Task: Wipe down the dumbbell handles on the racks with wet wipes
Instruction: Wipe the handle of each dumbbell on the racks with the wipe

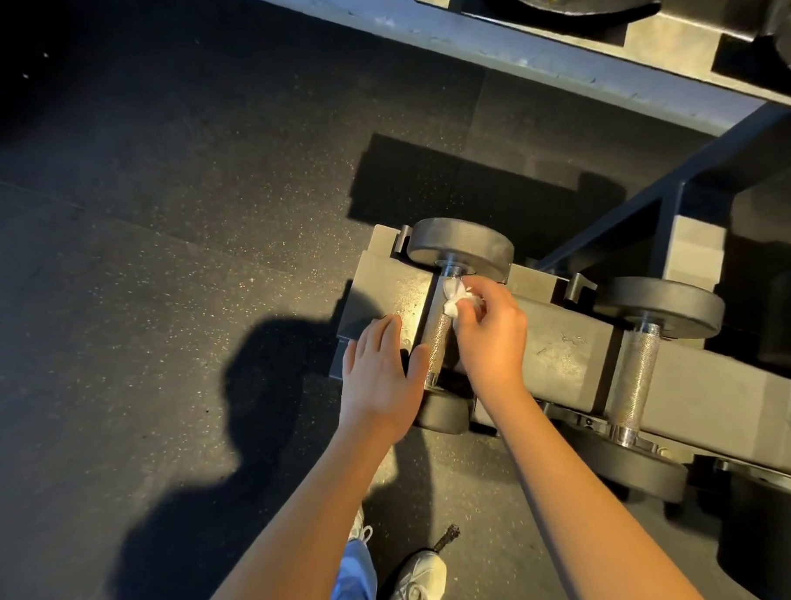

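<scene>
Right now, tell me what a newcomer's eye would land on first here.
The right hand at centre, pinching a white wipe against the far end of a dumbbell's handle. The left hand lies flat on the rack just left of that handle. A second dumbbell sits in the next slot to the right, untouched.

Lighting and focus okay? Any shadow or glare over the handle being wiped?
Head view: warm light; the person's shadow falls on the floor left of the handle, not on it; the wet wipe glares white; top-left corner nearly black; sharp.
</scene>
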Motion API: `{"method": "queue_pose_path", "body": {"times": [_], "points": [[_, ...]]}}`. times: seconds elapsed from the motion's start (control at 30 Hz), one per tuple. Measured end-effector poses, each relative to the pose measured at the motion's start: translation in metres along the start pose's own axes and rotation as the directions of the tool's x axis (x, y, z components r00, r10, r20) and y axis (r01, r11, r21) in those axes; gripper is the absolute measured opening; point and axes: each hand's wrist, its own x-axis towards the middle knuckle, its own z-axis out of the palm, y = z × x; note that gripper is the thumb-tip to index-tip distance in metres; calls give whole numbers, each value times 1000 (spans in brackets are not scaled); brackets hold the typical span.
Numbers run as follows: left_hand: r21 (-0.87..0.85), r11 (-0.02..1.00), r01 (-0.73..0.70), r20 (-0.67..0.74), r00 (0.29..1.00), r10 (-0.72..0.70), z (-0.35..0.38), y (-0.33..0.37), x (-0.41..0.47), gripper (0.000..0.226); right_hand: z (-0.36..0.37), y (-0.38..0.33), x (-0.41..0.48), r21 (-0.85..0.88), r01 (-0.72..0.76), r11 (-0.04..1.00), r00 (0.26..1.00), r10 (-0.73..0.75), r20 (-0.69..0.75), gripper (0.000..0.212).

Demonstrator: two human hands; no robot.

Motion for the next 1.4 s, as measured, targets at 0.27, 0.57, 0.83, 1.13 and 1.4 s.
{"method": "queue_pose_path", "body": {"times": [0.27,0.57,0.83,1.13,1.4], "points": [[-19,1000,10,28,1000,-10,0,-1,0,57,-10,13,-17,-28,85,996,991,-82,109,6],[-37,999,8,69,998,-5,-5,3,-1,54,2,7,-11,-27,41,999,999,-41,-20,8],[-9,1000,6,84,996,-5,-6,4,-1,54,-5,-4,3,40,-116,992,993,117,-23,15],[-23,1000,8,72,997,-6,-3,2,1,54,-13,4,-29,51,-115,992,985,107,136,11],[31,999,-8,95,995,5,-3,-1,6,52,-6,-5,-25,114,-219,969,975,213,63,14]]}}
